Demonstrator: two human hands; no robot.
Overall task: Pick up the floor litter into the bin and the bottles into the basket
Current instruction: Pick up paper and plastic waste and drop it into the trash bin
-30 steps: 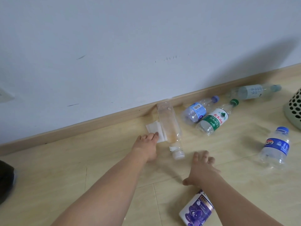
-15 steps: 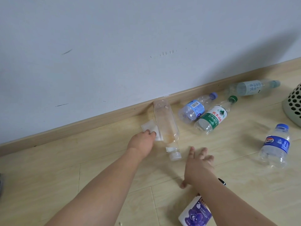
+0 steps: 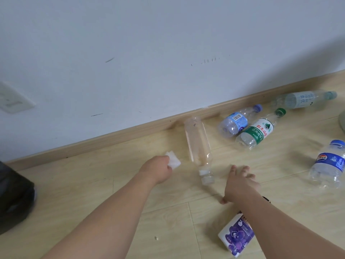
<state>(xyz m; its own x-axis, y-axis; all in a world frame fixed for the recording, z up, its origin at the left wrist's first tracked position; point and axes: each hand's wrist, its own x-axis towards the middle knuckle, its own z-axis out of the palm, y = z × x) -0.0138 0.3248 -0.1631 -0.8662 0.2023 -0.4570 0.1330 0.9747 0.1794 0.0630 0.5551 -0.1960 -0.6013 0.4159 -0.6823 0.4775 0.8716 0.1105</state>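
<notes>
My left hand (image 3: 156, 170) pinches a white tissue (image 3: 173, 161), held just left of a clear label-less bottle (image 3: 198, 144) lying on the wooden floor. My right hand (image 3: 240, 182) is open, fingers spread, pressing flat on the floor right of that bottle's cap. Further right lie a blue-labelled bottle (image 3: 236, 122), a green-labelled bottle (image 3: 258, 132) and a pale bottle (image 3: 302, 99) near the skirting board. A blue-capped bottle (image 3: 328, 165) lies at the right edge. A purple-and-white carton (image 3: 236, 238) lies under my right forearm.
The green basket's rim (image 3: 342, 122) shows at the right edge. A dark bin bag (image 3: 15, 199) sits at the left edge. A small white crumb (image 3: 156, 238) lies on the floor near my left arm. The wall and skirting board run behind everything.
My left hand closed on the tissue beside the clear bottle and drew it left, away from the bottle. The view shifted left, bringing the dark bag into sight. My right hand stayed planted.
</notes>
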